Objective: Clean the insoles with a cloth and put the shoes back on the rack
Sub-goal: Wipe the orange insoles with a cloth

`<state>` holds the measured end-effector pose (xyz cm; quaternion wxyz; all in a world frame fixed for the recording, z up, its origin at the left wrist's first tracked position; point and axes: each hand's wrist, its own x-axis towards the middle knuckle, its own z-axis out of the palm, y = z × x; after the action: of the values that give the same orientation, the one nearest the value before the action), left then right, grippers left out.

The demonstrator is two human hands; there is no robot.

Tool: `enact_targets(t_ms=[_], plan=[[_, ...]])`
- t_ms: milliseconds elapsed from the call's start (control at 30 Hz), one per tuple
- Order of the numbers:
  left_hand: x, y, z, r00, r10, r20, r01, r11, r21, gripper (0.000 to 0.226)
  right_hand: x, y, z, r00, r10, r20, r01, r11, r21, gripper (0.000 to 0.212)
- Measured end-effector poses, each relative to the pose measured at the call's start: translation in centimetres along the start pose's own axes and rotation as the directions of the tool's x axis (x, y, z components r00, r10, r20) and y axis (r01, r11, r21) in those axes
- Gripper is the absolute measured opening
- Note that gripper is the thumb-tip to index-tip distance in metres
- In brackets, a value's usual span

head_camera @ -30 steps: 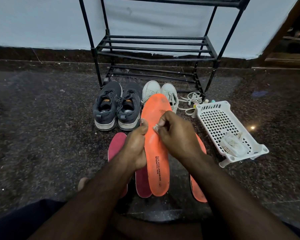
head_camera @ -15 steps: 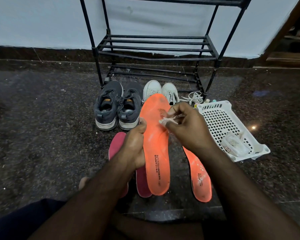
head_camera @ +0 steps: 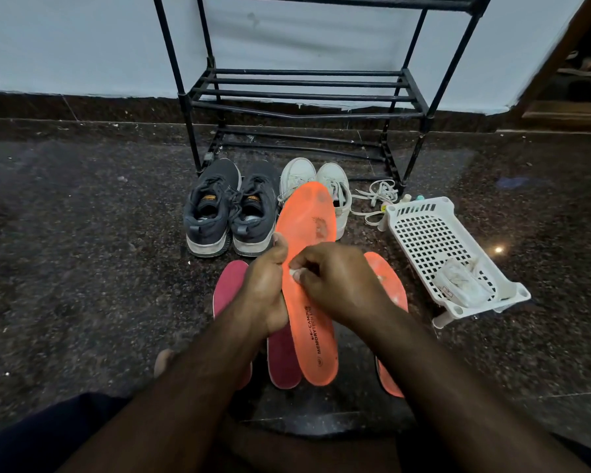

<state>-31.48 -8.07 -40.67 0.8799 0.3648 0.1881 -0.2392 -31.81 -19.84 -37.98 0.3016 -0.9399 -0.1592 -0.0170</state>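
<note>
My left hand grips the left edge of an orange insole, holding it up toe-away above the floor. My right hand pinches a small white cloth and presses it on the insole's middle. A second orange insole lies on the floor to the right, partly under my right arm. Two maroon insoles lie on the floor below my left hand. A dark grey pair of shoes and a white pair stand before the black rack.
A white perforated plastic basket with a clear packet inside sits on the floor at the right. Loose white laces lie by the rack's right leg. The rack's shelves hold nothing. The floor is dark speckled stone; a white wall stands behind.
My right hand with the cloth has swept from the insole's upper part back down to its middle, close to my left thumb. The left hand keeps holding the insole.
</note>
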Motion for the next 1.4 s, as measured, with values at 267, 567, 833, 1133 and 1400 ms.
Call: enact_targets(t_ms=[267, 567, 833, 1133, 1400], plan=[[-0.2, 0.1, 0.3, 0.998, 0.0, 0.056, 0.005, 0.997, -0.074, 0.067, 0.5, 0.8, -1.0, 0.991, 0.064, -0.12, -0.053, 0.995, 0.088, 0.013], [-0.2, -0.1, 0.5, 0.998, -0.065, 0.018, 0.067, 0.99, -0.121, 0.069, 0.4, 0.8, -0.7, 0.98, 0.131, 0.151, -0.185, 0.882, 0.433, 0.017], [-0.3, -0.1, 0.3, 0.997, -0.068, 0.029, 0.07, 0.995, -0.072, 0.07, 0.2, 0.3, 0.5, 0.997, 0.076, 0.021, -0.079, 0.973, 0.215, 0.015], [-0.1, -0.1, 0.3, 0.997, -0.047, 0.053, 0.05, 0.997, -0.053, 0.068, 0.6, 0.9, -0.1, 0.986, 0.143, -0.087, -0.107, 0.938, 0.33, 0.016], [0.3, -0.1, -0.1, 0.996, -0.076, 0.053, 0.08, 0.994, -0.08, 0.07, 0.3, 0.5, -0.7, 0.976, 0.156, 0.151, -0.21, 0.857, 0.471, 0.021]])
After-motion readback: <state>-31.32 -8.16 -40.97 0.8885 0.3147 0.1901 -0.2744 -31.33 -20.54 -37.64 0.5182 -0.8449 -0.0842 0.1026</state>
